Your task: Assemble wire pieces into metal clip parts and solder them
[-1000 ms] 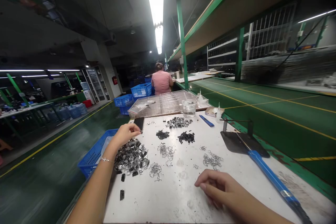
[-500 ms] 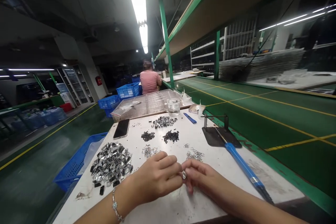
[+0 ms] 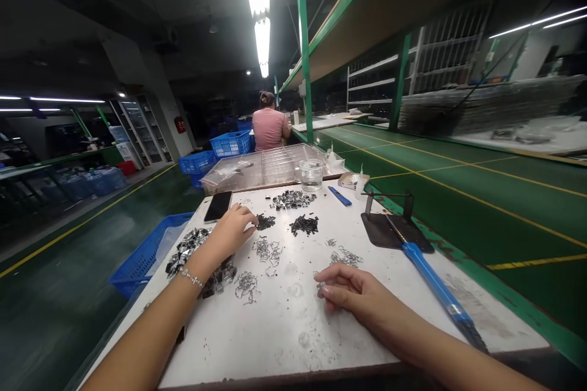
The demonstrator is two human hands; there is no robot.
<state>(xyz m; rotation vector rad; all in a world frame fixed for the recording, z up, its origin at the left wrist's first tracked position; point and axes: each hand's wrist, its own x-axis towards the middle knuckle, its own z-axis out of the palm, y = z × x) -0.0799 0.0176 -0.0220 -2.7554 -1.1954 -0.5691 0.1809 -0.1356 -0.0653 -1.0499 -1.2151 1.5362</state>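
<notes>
My left hand (image 3: pixel 232 229) reaches to the left edge of a small pile of tiny black parts (image 3: pixel 266 222), thumb and fingers apart. Its forearm passes over a big heap of shiny metal and black pieces (image 3: pixel 188 247) and hides part of it. My right hand (image 3: pixel 351 290) pinches a small shiny metal piece (image 3: pixel 320 289) between thumb and fingers, low over the white table (image 3: pixel 284 330). Beyond it lie thin metal bits (image 3: pixel 346 256). Bent wire-like clips lie in two loose groups, one nearer (image 3: pixel 246 284) and one farther (image 3: pixel 268 249).
A soldering iron (image 3: pixel 431 281) rests on its black stand (image 3: pixel 397 232) at the right. Farther back are a second black pile (image 3: pixel 304 224), shiny metal parts (image 3: pixel 293 198), a blue tool (image 3: pixel 340 195), a glass jar (image 3: pixel 312 176) and a phone (image 3: pixel 217 206). Someone in pink (image 3: pixel 270 128) sits beyond.
My left hand has left my right hand and moved left and away, to the small black pile. My right hand stays nearly in place, still pinching the metal piece. The view has shifted slightly.
</notes>
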